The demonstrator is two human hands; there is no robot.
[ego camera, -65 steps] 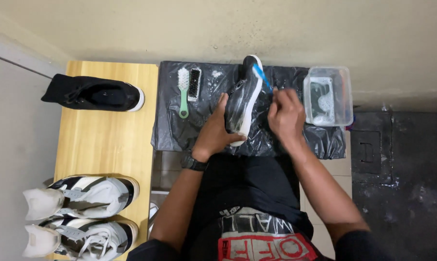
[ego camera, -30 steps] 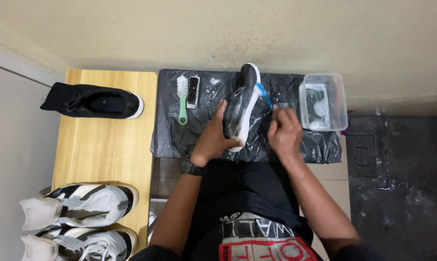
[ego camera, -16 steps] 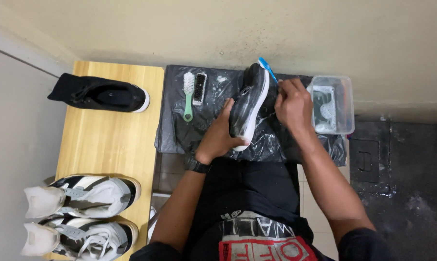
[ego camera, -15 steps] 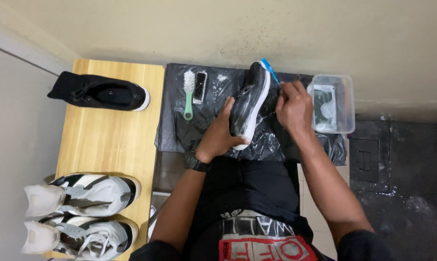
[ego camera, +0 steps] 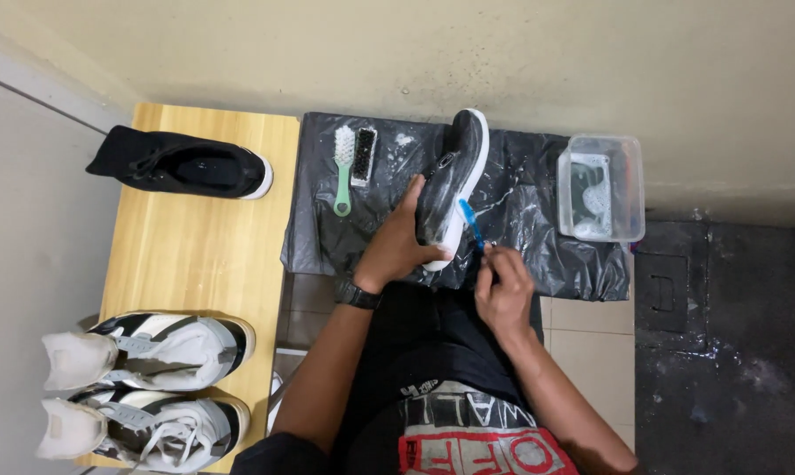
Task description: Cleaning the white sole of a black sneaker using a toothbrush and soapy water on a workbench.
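Fingers of the left hand [ego camera: 402, 246] wrap around the heel end of a black sneaker [ego camera: 450, 186], gripping it tilted on its side with the white sole edge turned toward the right hand [ego camera: 503, 290]. That right hand is closed around a blue toothbrush [ego camera: 472, 224], whose head touches the sole edge near the heel. A dark watch [ego camera: 357, 294] sits on the left wrist. The shoe is held over a black plastic sheet [ego camera: 538, 220], roughly at its middle, toe pointing at the far edge by the wall. Near the sheet's far left corner lie a green-handled brush [ego camera: 344, 167] and, just beside it, a smaller dark brush [ego camera: 364, 156]. At the sheet's right edge stands a clear plastic tub [ego camera: 601, 186] with cloudy water inside. To the left of the sheet is a wooden bench [ego camera: 195, 255]: a second black sneaker [ego camera: 182, 165] lies at its far end, overhanging the left edge, and a pair of white and black high-top shoes [ego camera: 142, 387] sits side by side at the near end.
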